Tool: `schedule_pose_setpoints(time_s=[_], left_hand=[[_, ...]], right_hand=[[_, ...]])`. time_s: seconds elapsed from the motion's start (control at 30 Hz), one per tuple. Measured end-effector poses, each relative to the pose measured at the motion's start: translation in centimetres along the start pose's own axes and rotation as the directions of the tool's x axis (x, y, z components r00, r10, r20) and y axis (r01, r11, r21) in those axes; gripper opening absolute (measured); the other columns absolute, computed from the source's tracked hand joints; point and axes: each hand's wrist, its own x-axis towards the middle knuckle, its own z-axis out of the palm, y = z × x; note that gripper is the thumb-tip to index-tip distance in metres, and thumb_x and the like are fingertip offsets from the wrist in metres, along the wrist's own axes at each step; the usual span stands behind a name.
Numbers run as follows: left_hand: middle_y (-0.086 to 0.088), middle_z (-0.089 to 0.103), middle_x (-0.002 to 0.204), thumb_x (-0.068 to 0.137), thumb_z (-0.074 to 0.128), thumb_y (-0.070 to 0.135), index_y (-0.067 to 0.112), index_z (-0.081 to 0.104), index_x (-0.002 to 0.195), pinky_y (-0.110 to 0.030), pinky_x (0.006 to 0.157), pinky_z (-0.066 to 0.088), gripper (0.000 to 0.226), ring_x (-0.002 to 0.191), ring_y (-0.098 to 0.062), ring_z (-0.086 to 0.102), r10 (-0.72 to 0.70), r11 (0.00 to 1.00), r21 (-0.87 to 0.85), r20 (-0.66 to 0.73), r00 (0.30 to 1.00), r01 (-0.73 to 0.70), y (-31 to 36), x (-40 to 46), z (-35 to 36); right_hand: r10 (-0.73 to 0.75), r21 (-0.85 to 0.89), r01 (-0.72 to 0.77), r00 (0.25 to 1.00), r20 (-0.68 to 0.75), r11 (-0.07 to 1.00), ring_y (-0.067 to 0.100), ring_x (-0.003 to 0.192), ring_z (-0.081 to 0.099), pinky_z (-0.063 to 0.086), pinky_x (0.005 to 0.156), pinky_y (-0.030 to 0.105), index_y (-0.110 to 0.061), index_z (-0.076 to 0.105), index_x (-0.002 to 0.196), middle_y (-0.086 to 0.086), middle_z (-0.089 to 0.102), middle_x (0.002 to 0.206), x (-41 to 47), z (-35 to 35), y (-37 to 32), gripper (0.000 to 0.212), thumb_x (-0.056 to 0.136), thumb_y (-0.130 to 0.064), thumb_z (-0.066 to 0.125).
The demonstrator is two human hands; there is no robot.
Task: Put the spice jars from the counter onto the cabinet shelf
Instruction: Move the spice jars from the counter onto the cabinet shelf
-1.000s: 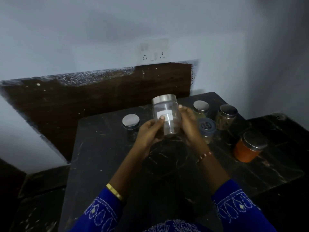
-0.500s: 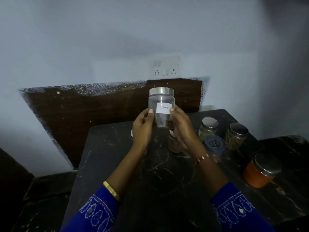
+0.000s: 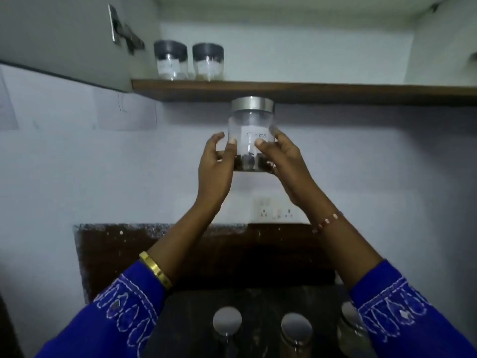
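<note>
Dim, bluish cast; soft blur, edges warped.

Wooden cabinet shelf (image 3: 335, 92) ran across the upper part of the view. Two dark-lidded jars (image 3: 170, 60) (image 3: 208, 61) stood upright on its left end, side by side, each with a pale label. Below, dark counter (image 3: 258, 301) carried three metal-lidded jars (image 3: 227, 322) (image 3: 296, 329) (image 3: 348, 321) in a row, the rightmost partly hidden.

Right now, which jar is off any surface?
The clear silver-lidded jar with a white label, held by the left hand and right hand below the wooden shelf; the others rest on surfaces.
</note>
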Motion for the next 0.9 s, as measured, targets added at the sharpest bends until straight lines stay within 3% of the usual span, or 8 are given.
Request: schedule_pose_setpoints(time_s=[0.1, 0.23, 0.47, 0.53, 0.63, 0.7, 0.8, 0.9], left_hand=[[0.000, 0.058, 0.109, 0.096, 0.043, 0.035, 0.019, 0.038, 0.136, -0.031, 0.087, 0.053, 0.044, 0.100, -0.017, 0.062, 0.099, 0.995, -0.016, -0.005, 0.995, -0.099, 3.0, 3.8, 0.4], [0.000, 0.061, 0.107, 0.096, 0.042, 0.035, 0.018, 0.046, 0.129, -0.039, 0.092, 0.052, 0.038, 0.100, -0.018, 0.061, 0.177, 0.984, 0.010, 0.011, 0.984, -0.177, 5.9, 9.1, 1.1], [-0.008, 0.059, 0.129, 0.097, 0.041, 0.029, 0.012, 0.053, 0.130, -0.039, 0.102, 0.044, 0.039, 0.118, -0.022, 0.055, 0.227, 0.954, 0.194, 0.022, 0.974, -0.227, 7.2, 16.5, 2.4], [-0.011, 0.059, 0.128, 0.098, 0.039, 0.025, 0.008, 0.053, 0.130, -0.040, 0.101, 0.044, 0.038, 0.117, -0.025, 0.055, 0.232, 0.937, 0.264, 0.021, 0.973, -0.229, 6.6, 18.3, 2.7], [-0.011, 0.062, 0.118, 0.098, 0.039, 0.024, 0.008, 0.051, 0.128, -0.034, 0.091, 0.045, 0.036, 0.106, -0.027, 0.058, 0.208, 0.913, 0.349, 0.048, 0.977, -0.212, 5.2, 20.2, 3.4], [-0.010, 0.062, 0.112, 0.096, 0.042, 0.027, 0.010, 0.047, 0.131, -0.035, 0.088, 0.046, 0.039, 0.100, -0.026, 0.060, 0.174, 0.907, 0.374, 0.083, 0.981, -0.192, 4.4, 21.2, 3.8], [-0.010, 0.058, 0.125, 0.093, 0.050, 0.029, 0.011, 0.045, 0.134, -0.040, 0.095, 0.047, 0.044, 0.108, -0.028, 0.060, 0.128, 0.869, 0.458, 0.151, 0.980, -0.184, 3.6, 23.3, 3.9], [-0.012, 0.056, 0.131, 0.087, 0.060, 0.029, 0.010, 0.046, 0.134, -0.045, 0.097, 0.048, 0.052, 0.111, -0.030, 0.059, 0.054, 0.847, 0.510, 0.193, 0.980, -0.147, 3.1, 25.1, 4.0]], right_hand=[[-0.096, -0.009, 0.096, 0.995, 0.004, 0.995, 0.012, 0.098, 0.063, 0.053, 0.073, 0.016, -0.016, 0.046, 0.131, 0.000, 0.062, 0.115, 3.7, -0.4, -3.0, 0.042, 0.091, -0.024, 0.057], [-0.198, -0.091, 0.192, 0.978, -0.060, 0.977, 0.012, 0.091, 0.063, 0.051, 0.065, 0.014, -0.017, 0.036, 0.136, 0.002, 0.061, 0.111, 8.5, -0.8, -6.0, 0.056, 0.088, -0.031, 0.061], [-0.268, -0.230, 0.241, 0.959, -0.093, 0.943, 0.025, 0.102, 0.063, 0.054, 0.090, 0.040, -0.015, 0.037, 0.134, 0.001, 0.057, 0.103, 15.8, -0.7, -7.0, 0.058, 0.086, -0.035, 0.063], [-0.286, -0.279, 0.253, 0.955, -0.083, 0.926, 0.019, 0.095, 0.060, 0.055, 0.082, 0.030, -0.012, 0.038, 0.135, -0.003, 0.054, 0.096, 17.5, -0.8, -6.5, 0.057, 0.087, -0.029, 0.063], [-0.287, -0.338, 0.252, 0.956, -0.057, 0.907, 0.012, 0.081, 0.054, 0.043, 0.057, 0.003, -0.010, 0.041, 0.131, -0.009, 0.050, 0.084, 19.9, -0.8, -5.3, 0.051, 0.088, -0.026, 0.063], [-0.271, -0.402, 0.230, 0.962, -0.046, 0.886, 0.015, 0.086, 0.050, 0.040, 0.053, 0.003, -0.011, 0.040, 0.131, -0.003, 0.051, 0.094, 21.2, -1.0, -4.5, 0.050, 0.089, -0.030, 0.060], [-0.231, -0.515, 0.186, 0.973, -0.024, 0.837, 0.024, 0.102, 0.055, 0.039, 0.068, 0.022, -0.008, 0.036, 0.134, 0.008, 0.058, 0.114, 23.5, -1.2, -3.5, 0.057, 0.090, -0.038, 0.056], [-0.154, -0.649, 0.104, 0.988, -0.021, 0.754, 0.029, 0.116, 0.053, 0.037, 0.079, 0.027, -0.005, 0.035, 0.135, 0.012, 0.055, 0.129, 25.6, -1.2, -3.0, 0.061, 0.090, -0.041, 0.055]])
